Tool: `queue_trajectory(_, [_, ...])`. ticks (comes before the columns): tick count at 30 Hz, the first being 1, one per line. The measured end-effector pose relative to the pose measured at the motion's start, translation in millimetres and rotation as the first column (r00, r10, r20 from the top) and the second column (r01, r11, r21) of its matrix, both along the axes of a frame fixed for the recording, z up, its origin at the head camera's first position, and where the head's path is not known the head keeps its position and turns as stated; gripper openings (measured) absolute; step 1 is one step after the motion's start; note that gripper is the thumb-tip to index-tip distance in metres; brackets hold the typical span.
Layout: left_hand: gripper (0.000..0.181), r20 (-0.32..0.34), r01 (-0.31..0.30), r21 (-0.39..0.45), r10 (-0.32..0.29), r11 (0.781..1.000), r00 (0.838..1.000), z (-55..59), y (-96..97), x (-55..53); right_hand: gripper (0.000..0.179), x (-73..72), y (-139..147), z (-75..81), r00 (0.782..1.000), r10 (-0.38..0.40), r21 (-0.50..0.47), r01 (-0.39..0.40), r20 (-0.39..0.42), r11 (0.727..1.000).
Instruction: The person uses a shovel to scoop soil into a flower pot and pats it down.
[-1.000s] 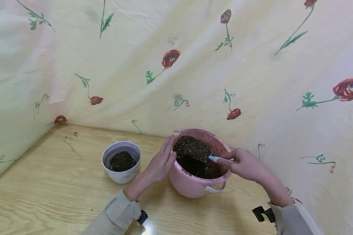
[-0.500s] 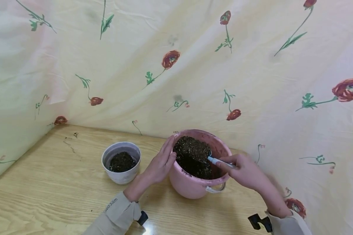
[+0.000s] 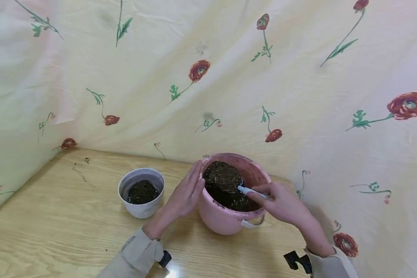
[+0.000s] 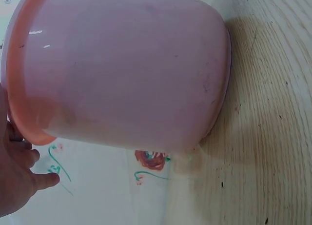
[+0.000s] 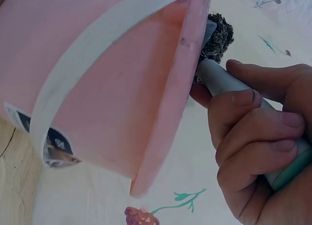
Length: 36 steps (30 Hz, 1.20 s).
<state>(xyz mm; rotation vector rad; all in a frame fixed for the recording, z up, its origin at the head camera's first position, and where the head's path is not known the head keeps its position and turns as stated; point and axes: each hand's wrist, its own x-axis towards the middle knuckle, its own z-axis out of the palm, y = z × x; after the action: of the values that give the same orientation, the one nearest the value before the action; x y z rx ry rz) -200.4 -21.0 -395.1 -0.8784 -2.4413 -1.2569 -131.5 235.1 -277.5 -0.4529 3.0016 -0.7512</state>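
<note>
Trowel: handle in right hand, fingers curled round it, blade beyond
Bucket: rim against left hand, fingers straight

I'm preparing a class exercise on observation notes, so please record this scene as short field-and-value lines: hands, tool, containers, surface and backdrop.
Left hand: left hand touches the pink bucket at its rim
Right hand: right hand grips a light-blue-handled scoop
Scoop load: heaped dark soil
Bucket: more soil inside
Pot: smaller whitish pot, left of the bucket, apart; soil below its rim
Surface: wood-grain tabletop
Backdrop: flowered cloth
</note>
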Motion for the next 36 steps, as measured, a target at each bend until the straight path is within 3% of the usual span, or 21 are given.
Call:
queue_trajectory(10, [0.055, 0.095, -0.052, 0.032, 0.049, 0.998, 0.994, 1.8, -19.8, 5.8, 0.036, -0.6, -16.1, 4.1, 0.999, 0.028, -0.024, -0.027, 0.026, 0.999])
queue_trajectory(15, [0.054, 0.052, -0.082, 0.046, 0.08, 0.996, 0.995, 3.0, -34.2, 6.4, 0.034, -2.1, -27.0, 7.1, 0.996, 0.082, -0.049, -0.081, 0.031, 0.996])
queue_trajectory(27, [0.046, -0.054, -0.129, 0.042, 0.132, 0.991, 0.99, 6.8, -76.9, 7.8, 0.023, -7.5, -51.1, 11.1, 0.985, 0.163, -0.024, -0.164, -0.061, 0.986])
queue_trajectory(36, [0.042, -0.102, -0.206, 0.112, 0.218, 0.972, 0.971, 4.7, -106.1, 8.3, 0.022, -14.5, -75.6, 10.5, 0.973, 0.228, -0.057, -0.229, -0.034, 0.972])
